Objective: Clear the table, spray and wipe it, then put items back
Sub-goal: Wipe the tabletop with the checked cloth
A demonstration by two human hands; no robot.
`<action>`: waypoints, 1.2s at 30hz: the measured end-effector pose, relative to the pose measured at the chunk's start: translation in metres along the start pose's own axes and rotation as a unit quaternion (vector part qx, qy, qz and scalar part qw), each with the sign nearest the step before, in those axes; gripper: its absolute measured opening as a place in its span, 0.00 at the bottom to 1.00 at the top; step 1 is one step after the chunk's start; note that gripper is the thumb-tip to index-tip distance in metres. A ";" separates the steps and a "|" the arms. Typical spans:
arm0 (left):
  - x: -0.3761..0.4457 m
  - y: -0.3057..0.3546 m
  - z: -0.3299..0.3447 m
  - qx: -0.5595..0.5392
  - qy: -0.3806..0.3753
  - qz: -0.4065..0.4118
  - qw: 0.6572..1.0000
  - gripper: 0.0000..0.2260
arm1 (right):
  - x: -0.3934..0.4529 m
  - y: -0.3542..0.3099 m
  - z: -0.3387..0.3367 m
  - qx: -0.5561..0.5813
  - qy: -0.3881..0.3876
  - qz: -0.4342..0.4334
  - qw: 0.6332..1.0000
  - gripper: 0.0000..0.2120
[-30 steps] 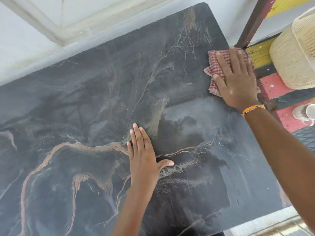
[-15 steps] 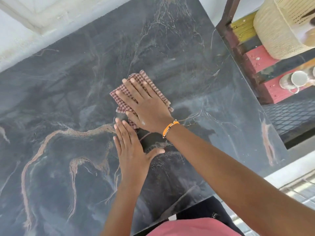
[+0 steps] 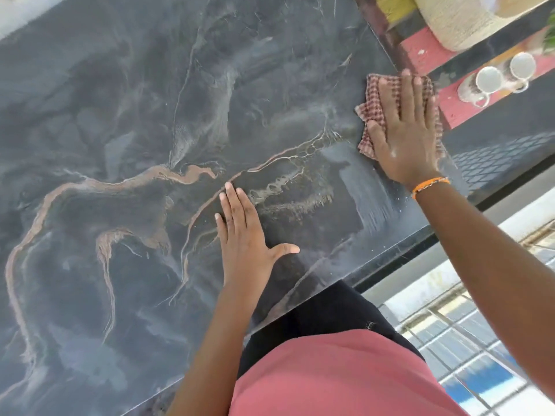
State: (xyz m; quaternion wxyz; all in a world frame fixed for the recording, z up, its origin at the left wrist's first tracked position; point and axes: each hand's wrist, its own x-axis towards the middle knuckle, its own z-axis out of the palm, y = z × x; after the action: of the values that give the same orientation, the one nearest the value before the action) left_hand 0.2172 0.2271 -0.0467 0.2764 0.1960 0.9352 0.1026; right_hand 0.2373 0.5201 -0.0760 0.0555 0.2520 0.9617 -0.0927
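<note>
Pressing flat on a checked cloth (image 3: 372,115), the right hand (image 3: 405,136) works at the right edge of the table (image 3: 150,115). Its fingers lie straight and slightly spread across the cloth rather than curled round it, which suits the job: an open palm spreads the pressure and drags the whole pad of fabric over the surface. The left hand (image 3: 243,235) rests palm-down near the front edge, fingers straight and close together, thumb stuck out to the side. It holds nothing and seems placed there as a brace while the person leans and reaches.

The tabletop is a hard, smooth slab, dark grey with pale and rust-coloured veins like marble, and a dark square-cut edge. A dull, streaky film lies just left of the cloth, probably drying spray or wipe marks, though the blur makes that hard to settle. The cloth is a thin woven rag in red and white checks, bunched into soft folds under the palm.

Beyond the table's right edge stands a painted shelf (image 3: 420,52) with red, yellow and dark slats. On it sit two white mugs (image 3: 492,79) and a rough woven basket (image 3: 456,22), presumably set aside for the wiping.
</note>
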 end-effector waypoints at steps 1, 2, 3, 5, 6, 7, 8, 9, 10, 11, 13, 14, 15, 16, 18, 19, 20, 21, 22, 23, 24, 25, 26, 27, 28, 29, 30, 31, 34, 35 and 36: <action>-0.006 -0.001 0.003 -0.005 0.005 -0.001 1.000 0.58 | -0.007 -0.015 0.003 0.004 0.000 -0.011 1.000 0.30; -0.012 -0.003 0.006 -0.013 0.011 -0.003 1.000 0.58 | -0.012 -0.033 0.007 0.004 -0.001 -0.031 1.000 0.30; -0.019 -0.004 0.008 -0.020 0.020 -0.006 1.000 0.58 | -0.016 -0.053 0.012 0.000 0.000 -0.057 0.998 0.30; -0.035 -0.009 0.012 -0.033 0.034 -0.017 0.999 0.58 | -0.021 -0.096 0.021 -0.003 -0.005 -0.111 0.994 0.30; -0.039 -0.013 0.012 -0.041 0.036 -0.025 0.998 0.59 | -0.021 -0.117 0.025 -0.006 -0.011 -0.139 0.990 0.29; -0.048 -0.015 0.015 -0.047 0.043 -0.034 0.997 0.59 | -0.027 -0.137 0.030 -0.011 -0.012 -0.174 0.985 0.29; -0.058 -0.017 0.017 -0.049 0.047 -0.043 0.997 0.59 | -0.037 -0.152 0.033 -0.021 -0.017 -0.214 0.977 0.30; -0.068 -0.019 0.020 -0.049 0.047 -0.054 0.996 0.59 | -0.050 -0.163 0.035 -0.029 -0.026 -0.256 0.966 0.30; -0.079 -0.021 0.023 -0.047 0.045 -0.064 0.996 0.59 | -0.064 -0.167 0.038 -0.039 -0.035 -0.297 0.953 0.29; -0.089 -0.022 0.027 -0.047 0.043 -0.071 0.995 0.59 | -0.076 -0.163 0.039 -0.045 -0.040 -0.330 0.942 0.29; -0.107 -0.020 0.037 -0.050 0.035 -0.076 0.995 0.60 | -0.092 -0.134 0.038 -0.037 -0.041 -0.357 0.932 0.29; -0.113 -0.018 0.041 -0.048 0.027 -0.076 0.996 0.61 | -0.093 -0.113 0.035 -0.031 -0.035 -0.347 0.937 0.29; -0.118 -0.016 0.046 -0.042 0.018 -0.074 0.996 0.61 | -0.091 -0.090 0.031 -0.027 -0.028 -0.323 0.946 0.28; -0.121 -0.015 0.051 -0.033 0.010 -0.073 0.997 0.61 | -0.086 -0.064 0.027 -0.024 -0.016 -0.286 0.958 0.28; -0.125 -0.013 0.058 -0.016 0.004 -0.073 0.997 0.60 | -0.075 -0.007 0.018 -0.018 -0.002 -0.190 0.982 0.28; -0.126 -0.014 0.060 -0.009 0.010 -0.076 0.997 0.59 | -0.072 0.021 0.013 -0.016 0.003 -0.145 0.989 0.29; -0.126 -0.014 0.062 -0.003 0.020 -0.077 0.997 0.58 | -0.072 0.047 0.009 -0.013 0.006 -0.109 0.994 0.29; -0.126 -0.015 0.064 0.003 0.033 -0.077 0.996 0.57 | -0.075 0.068 0.006 -0.002 0.007 -0.080 0.997 0.30; -0.128 -0.016 0.065 0.009 0.043 -0.076 0.996 0.56 | -0.080 0.083 0.004 0.015 0.006 -0.053 0.998 0.30; -0.127 -0.016 0.065 0.012 0.050 -0.072 0.996 0.55 | -0.086 0.091 0.004 0.031 0.006 -0.027 0.999 0.30; -0.128 -0.018 0.066 0.007 0.054 -0.069 0.996 0.55 | -0.095 0.092 0.006 0.038 0.011 -0.008 0.999 0.30; -0.129 -0.019 0.067 -0.005 0.056 -0.069 0.996 0.55 | -0.104 0.087 0.009 0.038 0.017 0.004 0.999 0.30; -0.130 -0.021 0.067 -0.021 0.056 -0.072 0.996 0.55 | -0.113 0.076 0.011 0.036 0.022 0.009 0.999 0.30; -0.133 -0.024 0.068 -0.037 0.059 -0.082 0.994 0.55 | -0.123 0.059 0.014 0.032 0.021 0.000 0.999 0.31; -0.137 -0.027 0.069 -0.051 0.064 -0.095 0.992 0.55 | -0.133 0.039 0.017 0.026 0.017 -0.023 0.999 0.31; -0.143 -0.031 0.071 -0.063 0.071 -0.111 0.989 0.55 | -0.144 0.016 0.022 0.019 0.013 -0.056 0.998 0.31; -0.151 -0.035 0.072 -0.074 0.078 -0.128 0.986 0.54 | -0.155 -0.009 0.028 0.012 0.010 -0.090 0.996 0.31; -0.159 -0.040 0.075 -0.084 0.086 -0.145 0.982 0.53 | -0.166 -0.034 0.033 0.007 0.007 -0.120 0.993 0.32; -0.185 -0.054 0.083 -0.128 0.126 -0.184 0.966 0.44 | -0.197 -0.105 0.050 -0.002 -0.012 -0.210 0.978 0.37; -0.193 -0.057 0.085 -0.148 0.142 -0.193 0.959 0.41 | -0.207 -0.127 0.055 -0.004 -0.020 -0.247 0.969 0.40; -0.199 -0.060 0.087 -0.170 0.161 -0.202 0.951 0.39 | -0.215 -0.147 0.060 -0.010 -0.027 -0.289 0.957 0.43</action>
State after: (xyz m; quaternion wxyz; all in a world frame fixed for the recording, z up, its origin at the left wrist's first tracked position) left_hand 0.4001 0.0965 -0.0417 0.1660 -0.0657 0.9562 0.2321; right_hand 0.3545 0.2803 -0.0793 0.0551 -0.0403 0.9925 -0.1016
